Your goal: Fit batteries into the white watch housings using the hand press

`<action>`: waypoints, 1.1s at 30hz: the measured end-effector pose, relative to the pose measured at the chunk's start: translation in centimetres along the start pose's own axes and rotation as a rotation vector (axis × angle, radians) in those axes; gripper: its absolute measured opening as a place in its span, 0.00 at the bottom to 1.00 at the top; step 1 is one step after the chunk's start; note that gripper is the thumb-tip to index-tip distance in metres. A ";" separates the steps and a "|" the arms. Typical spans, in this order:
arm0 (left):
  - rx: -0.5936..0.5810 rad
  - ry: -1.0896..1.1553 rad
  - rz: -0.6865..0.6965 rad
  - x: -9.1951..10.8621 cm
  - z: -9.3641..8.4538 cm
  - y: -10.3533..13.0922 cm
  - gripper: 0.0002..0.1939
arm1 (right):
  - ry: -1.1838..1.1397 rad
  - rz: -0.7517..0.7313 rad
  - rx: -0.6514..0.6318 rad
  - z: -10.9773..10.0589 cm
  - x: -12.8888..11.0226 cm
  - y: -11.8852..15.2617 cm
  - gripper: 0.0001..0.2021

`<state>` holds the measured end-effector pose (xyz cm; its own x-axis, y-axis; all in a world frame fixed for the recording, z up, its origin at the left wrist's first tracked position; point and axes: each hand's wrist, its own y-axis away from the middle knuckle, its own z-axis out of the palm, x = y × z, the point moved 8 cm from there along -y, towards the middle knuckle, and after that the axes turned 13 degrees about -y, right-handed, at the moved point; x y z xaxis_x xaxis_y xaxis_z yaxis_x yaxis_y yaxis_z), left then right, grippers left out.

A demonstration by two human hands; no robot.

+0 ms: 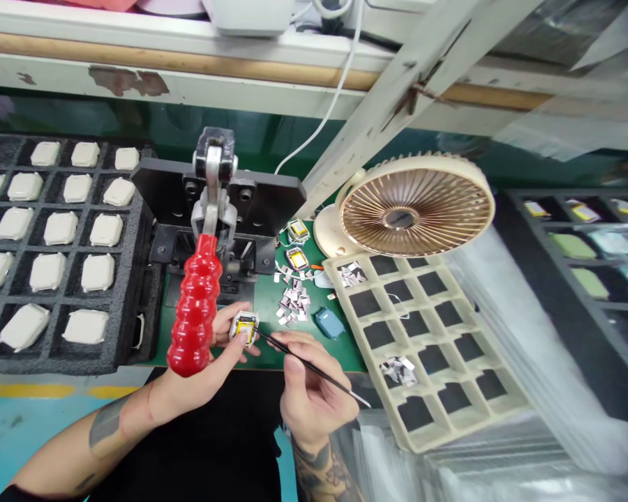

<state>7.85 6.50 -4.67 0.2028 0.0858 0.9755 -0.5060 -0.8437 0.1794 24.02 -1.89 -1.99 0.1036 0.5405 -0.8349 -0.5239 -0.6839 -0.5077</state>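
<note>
Low in the middle of the head view, my left hand (pixel 225 352) holds a small white device casing (pixel 245 328) with a yellow-edged part inside. Its fingers are behind the casing and the thumb lies on its front. My right hand (pixel 314 387) grips a thin black tool (pixel 314 367) like a pen. The tool's tip meets the right side of the casing. Just beyond the hands, small silvery pieces (pixel 294 304) lie in a pile on the green mat. Right of the pile is a blue block (pixel 329 323). Two more open casings (pixel 296 259) sit farther back.
A press with a red handle (pixel 195 307) stands over my left forearm. Black foam trays (pixel 126 279) of white casings fill the left. At the right are a fan (pixel 416 206), a beige compartment tray (pixel 369 366) and a dark tray (pixel 555 279). A slanting post (pixel 377 104) rises behind.
</note>
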 end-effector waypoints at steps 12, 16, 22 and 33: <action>-0.077 -0.080 0.091 -0.6 0.4 0.4 0.23 | -0.220 0.421 0.055 0.0 3.5 0.0 0.03; -0.001 -0.026 0.015 -1.4 0.2 -0.1 0.24 | -0.335 0.467 -0.036 0.4 2.6 0.4 0.04; 0.010 0.183 -0.070 -1.2 1.3 -0.9 0.25 | -0.055 0.164 0.243 -3.2 0.8 0.7 0.08; -0.121 0.450 -0.304 -3.2 3.0 -1.9 0.26 | -0.299 0.177 -0.036 -3.6 -1.6 -6.7 0.06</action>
<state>10.71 6.26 -8.53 -0.0097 0.5561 0.8311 -0.5783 -0.6811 0.4490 30.38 0.07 2.01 -0.2413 0.5276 -0.8145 -0.4808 -0.7940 -0.3719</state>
